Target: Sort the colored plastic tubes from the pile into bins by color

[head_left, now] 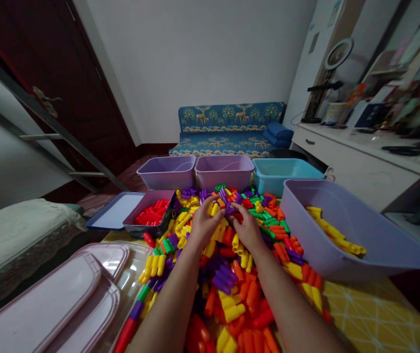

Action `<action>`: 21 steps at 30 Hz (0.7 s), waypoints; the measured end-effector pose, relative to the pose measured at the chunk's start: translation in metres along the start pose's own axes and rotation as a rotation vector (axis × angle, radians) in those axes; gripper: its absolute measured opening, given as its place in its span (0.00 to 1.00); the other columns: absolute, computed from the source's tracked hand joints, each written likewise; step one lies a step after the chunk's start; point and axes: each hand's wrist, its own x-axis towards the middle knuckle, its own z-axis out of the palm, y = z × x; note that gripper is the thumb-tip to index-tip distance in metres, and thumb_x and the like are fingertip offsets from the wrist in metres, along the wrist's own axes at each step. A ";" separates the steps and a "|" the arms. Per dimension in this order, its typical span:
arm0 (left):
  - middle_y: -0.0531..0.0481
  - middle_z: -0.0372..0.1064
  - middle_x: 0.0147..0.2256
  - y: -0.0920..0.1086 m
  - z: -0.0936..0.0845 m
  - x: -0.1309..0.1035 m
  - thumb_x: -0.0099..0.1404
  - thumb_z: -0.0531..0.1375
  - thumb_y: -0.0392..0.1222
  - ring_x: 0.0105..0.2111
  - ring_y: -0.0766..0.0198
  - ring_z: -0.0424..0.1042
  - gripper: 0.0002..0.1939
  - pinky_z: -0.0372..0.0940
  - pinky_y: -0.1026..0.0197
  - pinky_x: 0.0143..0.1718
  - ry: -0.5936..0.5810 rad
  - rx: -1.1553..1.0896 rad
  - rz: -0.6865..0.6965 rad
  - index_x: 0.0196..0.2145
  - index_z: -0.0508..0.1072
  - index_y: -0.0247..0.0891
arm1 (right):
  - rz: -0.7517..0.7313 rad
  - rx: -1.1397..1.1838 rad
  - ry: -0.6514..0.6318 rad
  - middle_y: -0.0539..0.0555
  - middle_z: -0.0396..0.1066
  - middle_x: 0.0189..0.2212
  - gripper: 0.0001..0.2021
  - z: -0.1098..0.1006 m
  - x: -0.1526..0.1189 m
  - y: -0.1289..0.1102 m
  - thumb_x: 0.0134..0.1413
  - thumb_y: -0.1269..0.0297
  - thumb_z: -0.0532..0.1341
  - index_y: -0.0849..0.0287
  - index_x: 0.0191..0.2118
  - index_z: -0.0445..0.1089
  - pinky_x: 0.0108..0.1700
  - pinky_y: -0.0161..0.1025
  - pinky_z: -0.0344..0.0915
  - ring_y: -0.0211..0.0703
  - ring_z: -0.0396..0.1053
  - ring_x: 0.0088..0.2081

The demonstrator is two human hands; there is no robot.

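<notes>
A wide heap of plastic tube-shaped toy blocks in red, orange, yellow, green and purple lies under my hands. At the far middle of the heap, my right hand (246, 228) has its thumb and finger closed around a purple toy block (230, 210). Close beside it on the left, my left hand (204, 223) curls its fingers around the pieces; a yellow block (215, 210) shows between finger and thumb, but its exact grip is hidden. Nearer my forearms lie joined purple blocks (225, 278) and joined yellow blocks (232, 306).
Two purple bins (167, 177) (224, 177) and a blue bin (274, 184) line the far side. A large lilac bin (342, 262) at right holds yellow blocks (333, 230). A smaller box (134, 229) at left holds red blocks (154, 213). Pink lids (48, 304) lie front left.
</notes>
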 end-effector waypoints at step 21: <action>0.40 0.56 0.62 -0.017 0.001 -0.005 0.61 0.67 0.45 0.62 0.51 0.57 0.36 0.52 0.52 0.63 -0.257 -0.067 0.079 0.63 0.63 0.37 | -0.046 0.037 0.011 0.59 0.70 0.42 0.13 -0.007 0.000 -0.016 0.57 0.65 0.60 0.60 0.47 0.74 0.51 0.48 0.65 0.49 0.68 0.46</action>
